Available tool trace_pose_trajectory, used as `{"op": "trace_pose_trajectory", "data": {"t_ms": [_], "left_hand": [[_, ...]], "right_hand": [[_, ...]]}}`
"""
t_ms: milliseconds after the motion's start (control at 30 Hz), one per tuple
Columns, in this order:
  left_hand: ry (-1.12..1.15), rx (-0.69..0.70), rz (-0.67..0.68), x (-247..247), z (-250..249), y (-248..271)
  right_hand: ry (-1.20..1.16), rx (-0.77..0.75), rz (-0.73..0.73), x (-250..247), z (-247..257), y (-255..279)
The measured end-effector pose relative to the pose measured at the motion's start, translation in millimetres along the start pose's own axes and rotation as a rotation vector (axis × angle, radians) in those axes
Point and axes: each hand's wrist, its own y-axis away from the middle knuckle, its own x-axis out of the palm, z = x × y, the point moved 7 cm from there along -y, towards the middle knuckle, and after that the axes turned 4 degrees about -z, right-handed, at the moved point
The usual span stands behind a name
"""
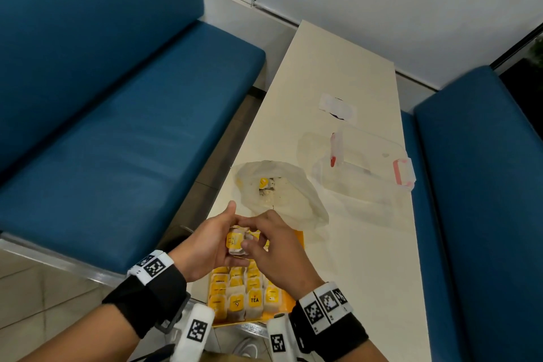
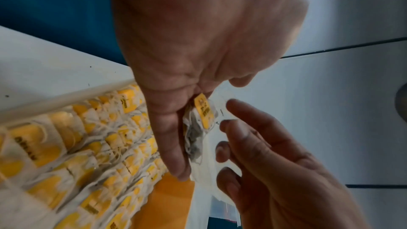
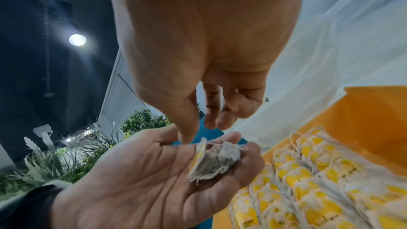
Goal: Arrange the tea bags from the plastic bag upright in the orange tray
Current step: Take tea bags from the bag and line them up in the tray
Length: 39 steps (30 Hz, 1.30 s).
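Note:
My left hand (image 1: 219,239) is palm-up above the orange tray (image 1: 298,239) and grips a small stack of tea bags (image 1: 235,244) with yellow tags. In the right wrist view the stack (image 3: 214,160) lies across the left fingers. My right hand (image 1: 271,247) hovers close beside the stack with loosely bent fingers. Its thumb (image 3: 187,128) tip meets the stack's top edge, and its fingertips (image 2: 222,151) stand just off the bags. The tray holds rows of upright tea bags (image 1: 244,294). Behind it the plastic bag (image 1: 282,194) lies open with a few tea bags (image 1: 264,184) inside.
A clear plastic box (image 1: 367,173) with pink clasps sits on the white table (image 1: 338,67) right of the plastic bag, and a white paper slip (image 1: 338,106) lies farther back. Blue bench seats (image 1: 132,126) flank the table. The tray's far end (image 3: 363,119) shows bare orange floor.

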Motion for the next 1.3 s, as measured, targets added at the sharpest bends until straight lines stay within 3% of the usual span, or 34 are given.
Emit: {"op": "trace_pose_trajectory", "data": {"t_ms": [167,533,767,1033,1300], "left_hand": [[-0.057,-0.021,0.013,8,-2,2],[-0.012,0.066,0.017,17,-2,-7],[-0.094,0.168,0.096,19,-7,-10],[-0.296,0.290,0.012,-6,-10,-13],[-0.355,0.401,-0.087,-11,-13,-12]], "right_hand": [[0.079,0.021,0.107,12,-3,-6],[-0.066,0.255,-0.020,8,-30,-10],[-0.207,0.242,-0.065,-9,-28,-17],[-0.216,0.193,-0.115,-33,-27,-16],[-0.262,0.295,-0.095,-27,-40,-13]]}}
